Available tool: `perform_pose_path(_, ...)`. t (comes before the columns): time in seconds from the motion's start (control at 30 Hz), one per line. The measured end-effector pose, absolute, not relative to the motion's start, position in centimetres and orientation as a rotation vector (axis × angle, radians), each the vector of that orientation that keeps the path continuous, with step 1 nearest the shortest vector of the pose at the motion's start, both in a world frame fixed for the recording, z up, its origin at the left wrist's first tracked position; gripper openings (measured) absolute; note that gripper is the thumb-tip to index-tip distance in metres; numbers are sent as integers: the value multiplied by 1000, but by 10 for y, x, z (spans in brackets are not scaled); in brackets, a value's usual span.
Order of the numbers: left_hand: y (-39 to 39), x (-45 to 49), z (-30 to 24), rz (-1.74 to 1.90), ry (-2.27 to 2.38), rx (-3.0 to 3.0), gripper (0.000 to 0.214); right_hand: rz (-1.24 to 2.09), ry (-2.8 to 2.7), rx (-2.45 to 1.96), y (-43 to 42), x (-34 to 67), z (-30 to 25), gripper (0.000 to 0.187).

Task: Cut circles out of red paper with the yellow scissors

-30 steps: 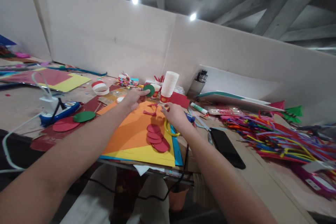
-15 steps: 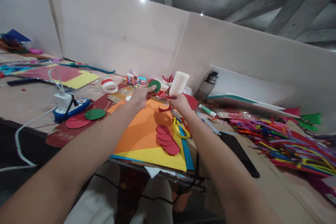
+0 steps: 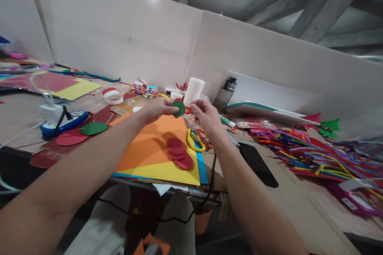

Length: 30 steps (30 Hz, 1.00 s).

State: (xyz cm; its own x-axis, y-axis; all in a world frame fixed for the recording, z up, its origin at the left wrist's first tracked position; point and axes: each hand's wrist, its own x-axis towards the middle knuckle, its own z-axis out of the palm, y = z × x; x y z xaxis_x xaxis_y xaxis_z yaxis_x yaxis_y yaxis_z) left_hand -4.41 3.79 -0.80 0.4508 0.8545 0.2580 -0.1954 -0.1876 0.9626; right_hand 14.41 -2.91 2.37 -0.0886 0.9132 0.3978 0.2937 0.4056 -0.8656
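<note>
My left hand (image 3: 158, 109) pinches a green paper circle (image 3: 178, 108) between thumb and fingers above the orange sheet. Close to the circle's right side is my right hand (image 3: 206, 115), thumb and bent fingers slightly apart, with nothing visible between them. A bit of red shows just behind its fingertips; whether they touch it is unclear. Below lies a loose pile of red paper circles (image 3: 179, 154) on orange (image 3: 146, 143) and yellow sheets (image 3: 167, 173). Yellow-handled scissors (image 3: 194, 141) rest at the sheets' right edge, under my right wrist.
A stack of white paper cups (image 3: 194, 91) stands behind my hands. Left are a blue power strip (image 3: 64, 123) and larger green (image 3: 93, 128) and red discs (image 3: 72, 137). Right are a glue stick (image 3: 227, 121), a black phone (image 3: 257, 164) and many pipe cleaners (image 3: 311, 155).
My right hand has left the red paper scrap it held and come closer to the green circle. The left hand still holds the circle. The view has shifted slightly right.
</note>
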Motion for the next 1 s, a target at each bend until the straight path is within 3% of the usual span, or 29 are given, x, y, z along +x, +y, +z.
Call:
perform_pose_path(0.13,26,-37,-7,895,726,1711,12,623,-1722,-1136,-14,152,8,32)
perform_pose_path(0.3,19,-30,-5,879,805,1757,6,648,-1761,-1194,-14,149,-1,19)
perform_pose_path(0.6,22,-13,-25,1054,640,1242,32,779,-1342,-1133,0,142,-19,25)
perform_pose_path(1.0,26,-9,-33,1100,725,1293,31,583,-1476,-1214,0,141,-26,24)
